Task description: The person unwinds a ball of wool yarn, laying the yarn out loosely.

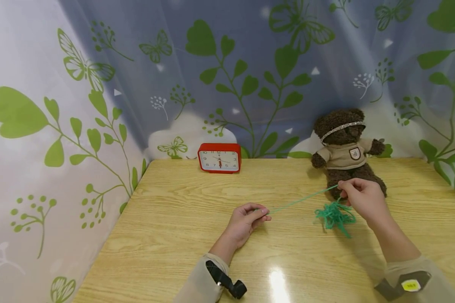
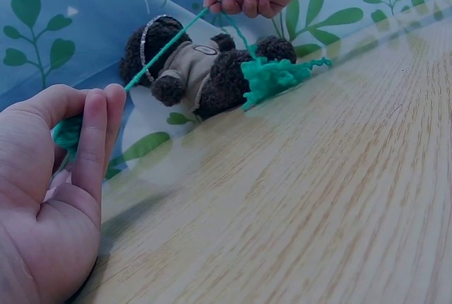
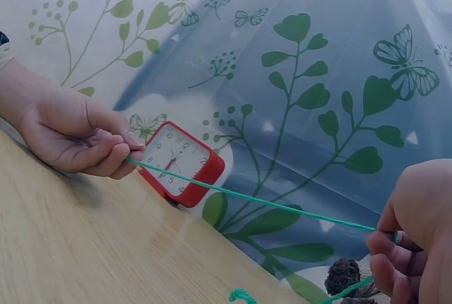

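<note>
Your left hand (image 1: 246,221) pinches one end of a green yarn (image 1: 299,200) strand, fingers curled round it, resting low on the wooden table (image 1: 174,235). Your right hand (image 1: 362,197) pinches the same strand further along, raised just in front of the teddy bear (image 1: 345,151). The strand runs taut between both hands. A loose yarn tangle (image 1: 335,215) lies on the table under your right hand. Red clock (image 1: 219,158) stands at the back edge, well apart
</note>
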A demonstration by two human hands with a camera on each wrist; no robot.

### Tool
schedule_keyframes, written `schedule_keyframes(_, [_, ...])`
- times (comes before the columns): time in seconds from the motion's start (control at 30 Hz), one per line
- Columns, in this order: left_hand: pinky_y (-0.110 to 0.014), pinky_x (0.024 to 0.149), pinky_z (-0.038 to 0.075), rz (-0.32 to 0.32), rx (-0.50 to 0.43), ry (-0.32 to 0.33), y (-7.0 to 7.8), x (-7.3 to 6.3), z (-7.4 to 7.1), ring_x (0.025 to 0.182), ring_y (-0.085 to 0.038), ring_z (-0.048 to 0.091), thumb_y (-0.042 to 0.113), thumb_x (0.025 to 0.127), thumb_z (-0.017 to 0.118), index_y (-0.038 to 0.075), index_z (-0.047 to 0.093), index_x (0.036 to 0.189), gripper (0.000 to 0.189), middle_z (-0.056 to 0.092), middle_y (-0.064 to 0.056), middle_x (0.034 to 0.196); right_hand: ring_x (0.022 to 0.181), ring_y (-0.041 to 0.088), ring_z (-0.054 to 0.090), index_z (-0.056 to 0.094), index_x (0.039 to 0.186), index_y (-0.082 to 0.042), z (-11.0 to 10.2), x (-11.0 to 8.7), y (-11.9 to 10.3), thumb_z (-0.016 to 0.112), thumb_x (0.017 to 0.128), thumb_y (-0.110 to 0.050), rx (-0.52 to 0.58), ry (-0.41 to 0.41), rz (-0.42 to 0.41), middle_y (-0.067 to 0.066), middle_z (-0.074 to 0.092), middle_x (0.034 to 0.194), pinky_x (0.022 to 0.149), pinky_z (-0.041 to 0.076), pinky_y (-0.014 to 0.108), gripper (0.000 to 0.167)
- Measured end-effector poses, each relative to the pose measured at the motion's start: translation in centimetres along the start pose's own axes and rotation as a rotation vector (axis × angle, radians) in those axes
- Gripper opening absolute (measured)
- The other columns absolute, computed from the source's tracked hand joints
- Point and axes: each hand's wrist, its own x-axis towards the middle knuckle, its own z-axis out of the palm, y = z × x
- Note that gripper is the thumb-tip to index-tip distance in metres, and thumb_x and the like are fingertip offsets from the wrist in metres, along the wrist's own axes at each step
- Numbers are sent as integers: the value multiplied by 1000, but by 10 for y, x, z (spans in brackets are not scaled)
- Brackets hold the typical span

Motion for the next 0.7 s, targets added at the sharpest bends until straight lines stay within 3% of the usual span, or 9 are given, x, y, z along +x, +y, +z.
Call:
schedule_keyframes(0.33, [-18, 81, 60, 8, -14, 4, 0, 1, 0, 81, -13, 73, 0, 95, 63, 4, 67, 99, 6, 69, -4, 93, 70, 17, 60, 62, 122, 4, -3, 3, 4, 42, 105, -44, 16, 9, 39, 3, 65, 89, 63, 55, 32, 55])
schedule_keyframes(0.7, [-19, 82, 60, -3, -18, 7, 1, 0, 1, 82, -13, 73, -1, 95, 63, 3, 67, 100, 7, 69, -4, 93, 73, 22, 60, 63, 116, 3, 12, 6, 11, 44, 107, -40, -43, -168, -7, 13, 65, 99, 63, 55, 35, 48])
